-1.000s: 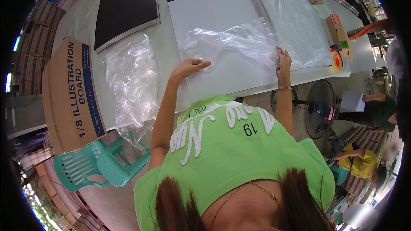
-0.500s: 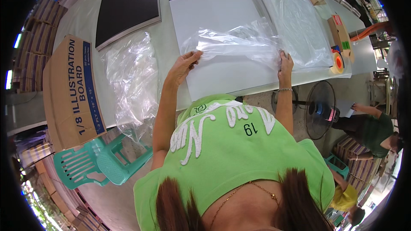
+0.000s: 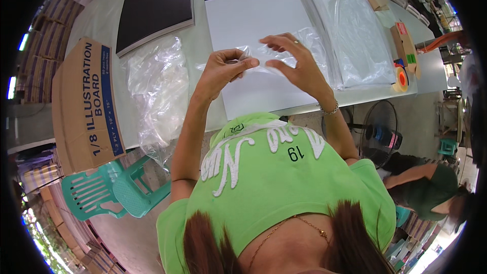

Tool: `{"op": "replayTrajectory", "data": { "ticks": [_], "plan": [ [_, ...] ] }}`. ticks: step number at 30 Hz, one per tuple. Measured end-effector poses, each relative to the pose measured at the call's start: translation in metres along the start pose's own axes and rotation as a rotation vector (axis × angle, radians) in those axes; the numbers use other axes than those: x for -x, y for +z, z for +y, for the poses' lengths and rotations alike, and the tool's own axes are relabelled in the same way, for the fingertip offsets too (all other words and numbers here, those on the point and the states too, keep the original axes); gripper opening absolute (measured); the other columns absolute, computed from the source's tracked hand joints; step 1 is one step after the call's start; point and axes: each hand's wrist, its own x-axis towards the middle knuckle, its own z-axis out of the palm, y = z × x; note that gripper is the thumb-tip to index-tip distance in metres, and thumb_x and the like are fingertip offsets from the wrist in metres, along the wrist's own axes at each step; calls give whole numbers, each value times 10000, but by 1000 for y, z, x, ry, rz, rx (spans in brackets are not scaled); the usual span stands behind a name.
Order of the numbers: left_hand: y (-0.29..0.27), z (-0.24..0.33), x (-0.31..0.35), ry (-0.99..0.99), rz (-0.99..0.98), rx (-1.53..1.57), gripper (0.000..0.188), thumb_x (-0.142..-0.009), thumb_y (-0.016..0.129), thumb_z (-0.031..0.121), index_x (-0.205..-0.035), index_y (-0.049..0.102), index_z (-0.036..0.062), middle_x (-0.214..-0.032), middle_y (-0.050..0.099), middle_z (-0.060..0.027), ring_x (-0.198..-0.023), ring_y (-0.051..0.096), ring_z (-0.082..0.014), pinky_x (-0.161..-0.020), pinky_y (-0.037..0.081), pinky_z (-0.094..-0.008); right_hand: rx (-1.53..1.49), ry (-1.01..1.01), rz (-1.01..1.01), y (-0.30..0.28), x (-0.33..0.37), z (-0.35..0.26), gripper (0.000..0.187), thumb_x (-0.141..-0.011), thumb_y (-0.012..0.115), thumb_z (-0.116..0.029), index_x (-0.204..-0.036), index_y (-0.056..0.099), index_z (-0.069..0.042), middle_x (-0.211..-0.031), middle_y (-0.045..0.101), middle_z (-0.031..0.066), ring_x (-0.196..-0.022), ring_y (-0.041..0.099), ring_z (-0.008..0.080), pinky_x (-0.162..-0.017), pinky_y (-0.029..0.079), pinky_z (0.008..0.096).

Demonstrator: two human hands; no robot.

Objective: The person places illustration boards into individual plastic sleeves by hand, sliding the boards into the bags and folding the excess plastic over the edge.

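Since the earlier frame, the right hand (image 3: 299, 63) has swung inward, close to the left hand (image 3: 221, 73), and a co-worker (image 3: 428, 190) in dark green has come nearer at lower right. Grey floor (image 3: 127, 238) runs around the pale, plastic-covered table (image 3: 199, 38); striped stacks (image 3: 50, 45) rise beyond its left side. Green chairs (image 3: 94, 193) stand by the near left corner, a black fan (image 3: 378, 132) off the right. On the table, a carton (image 3: 86, 111) stands at the left end, beside crumpled plastic (image 3: 157, 81) and a black stack (image 3: 157, 7). A white sheet (image 3: 253, 20) lies centrally, a wrapped stack (image 3: 355, 35) to its right. Clear film (image 3: 315, 45) lies across the sheet, partly behind the hands; the left fingers pinch it, while the right ones are spread and released. Near the right edge sit a small box (image 3: 403, 43) and a tape roll (image 3: 402, 80).
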Motion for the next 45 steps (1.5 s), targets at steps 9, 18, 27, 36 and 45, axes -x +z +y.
{"op": "replayTrajectory", "data": {
  "ticks": [9,18,27,36,45],
  "plan": [
    [-6,11,9,-19,-55,101,299,-789,704,309,-828,642,19,-676,574,-10,-510,502,-51,-410,353,-180,-68,-88,-190,7,-11,-10,387,-756,673,-146,-1127,577,-88,-940,605,79,-838,590,218,-756,493,341],
    [-1,18,18,-36,-33,177,274,-806,687,294,-893,630,40,-680,561,9,-529,532,-42,-443,392,-164,-62,-150,-163,13,-17,-6,257,-772,627,-44,-1028,608,-49,-933,616,75,-792,630,214,-699,520,308],
    [-10,3,12,-58,-185,318,283,-801,689,314,-865,581,60,-660,528,24,-539,513,-46,-467,395,-158,-139,-299,-101,23,-21,-1,127,-747,620,51,-854,603,-15,-917,607,62,-798,605,203,-681,523,282],
    [-10,0,13,-94,-198,506,265,-884,570,330,-894,563,66,-688,529,22,-561,502,-36,-445,375,-154,-215,-248,-9,27,-27,5,117,-745,632,58,-818,613,-32,-955,598,52,-869,578,183,-699,516,273],
    [-9,0,17,-54,-137,558,227,-903,547,308,-960,543,88,-761,544,11,-623,514,-41,-445,375,-156,-245,-264,-22,37,-28,9,126,-731,640,61,-815,628,-32,-983,595,59,-953,556,186,-717,530,272]
  ]
}}
